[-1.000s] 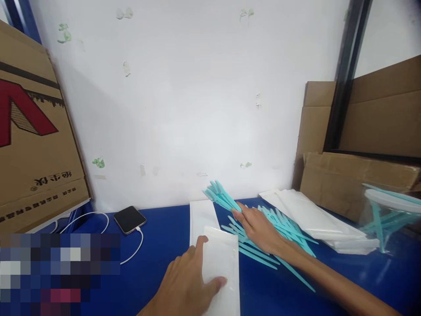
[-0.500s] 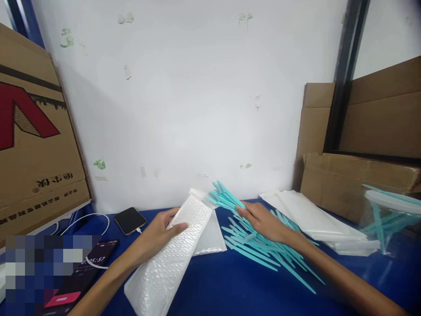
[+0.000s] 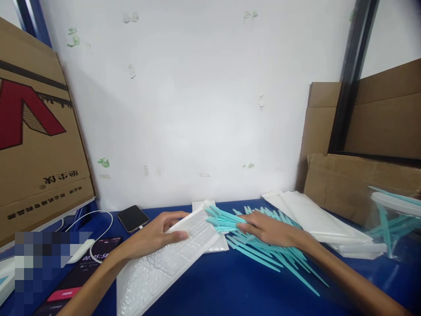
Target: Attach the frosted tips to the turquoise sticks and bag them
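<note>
My left hand [image 3: 158, 237] is closed on a white bubble mailer [image 3: 164, 274], thumb on its front face and fingers behind. The mailer lies tilted, its upper end towards the right. My right hand [image 3: 271, 229] pinches a bunch of slim teal plastic sticks [image 3: 226, 219], whose far ends are at the mailer's upper end. I cannot tell how far inside they reach. Below my right hand, a loose pile of the same sticks [image 3: 279, 256] spreads over the blue table [image 3: 213, 289]. Partly hidden behind the held mailer is another white mailer [image 3: 221, 245].
White mailers [image 3: 315, 221] are stacked at the right, beside a clear container [image 3: 383, 206] with teal sticks. A black phone [image 3: 133, 218] and a phone showing a timer [image 3: 82, 276] lie left with a white cable. Cardboard boxes [image 3: 42, 145] flank both sides.
The bubble mailer has tipped lower and to the right, its upper end now meeting the teal sticks. My right hand has lowered slightly with the bunch, which now points more level.
</note>
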`<state>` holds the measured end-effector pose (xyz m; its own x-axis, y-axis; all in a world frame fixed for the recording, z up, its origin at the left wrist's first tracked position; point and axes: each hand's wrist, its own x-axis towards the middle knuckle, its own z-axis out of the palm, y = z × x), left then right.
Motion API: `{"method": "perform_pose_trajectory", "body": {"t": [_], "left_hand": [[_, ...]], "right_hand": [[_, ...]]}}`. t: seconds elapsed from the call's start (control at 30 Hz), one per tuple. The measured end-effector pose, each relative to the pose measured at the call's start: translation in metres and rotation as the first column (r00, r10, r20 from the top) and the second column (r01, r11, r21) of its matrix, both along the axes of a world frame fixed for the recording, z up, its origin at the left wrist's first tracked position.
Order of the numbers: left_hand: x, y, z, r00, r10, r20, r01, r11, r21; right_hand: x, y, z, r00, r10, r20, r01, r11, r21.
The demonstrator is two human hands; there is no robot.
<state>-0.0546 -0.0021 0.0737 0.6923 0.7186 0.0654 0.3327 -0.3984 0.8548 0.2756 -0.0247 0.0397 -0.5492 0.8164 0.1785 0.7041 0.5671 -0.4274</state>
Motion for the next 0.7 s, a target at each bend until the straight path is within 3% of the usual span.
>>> {"method": "perform_pose_trajectory", "body": {"t": [0.13,0.27,0.47,0.7], "left_hand": [[-0.006,0.002,-0.004,0.998,0.060,0.035,-0.056,0.994,-0.089],[-0.010,0.005,-0.005,0.994,0.089,0.058,-0.083,0.991,-0.103],[-0.012,0.004,-0.005,0.991,0.091,0.095,-0.079,0.990,-0.120],[-0.006,0.002,-0.002,0.997,0.078,0.009,-0.077,0.993,-0.085]], "right_hand": [[0.004,0.000,0.002,0.997,0.033,-0.072,-0.043,0.987,-0.154],[0.007,0.002,0.003,0.986,0.035,-0.162,-0.088,0.940,-0.331],[0.007,0.003,0.003,0.986,0.048,-0.161,-0.095,0.950,-0.299],[0.004,0.001,0.002,0.990,0.120,-0.073,-0.132,0.974,-0.184]]}}
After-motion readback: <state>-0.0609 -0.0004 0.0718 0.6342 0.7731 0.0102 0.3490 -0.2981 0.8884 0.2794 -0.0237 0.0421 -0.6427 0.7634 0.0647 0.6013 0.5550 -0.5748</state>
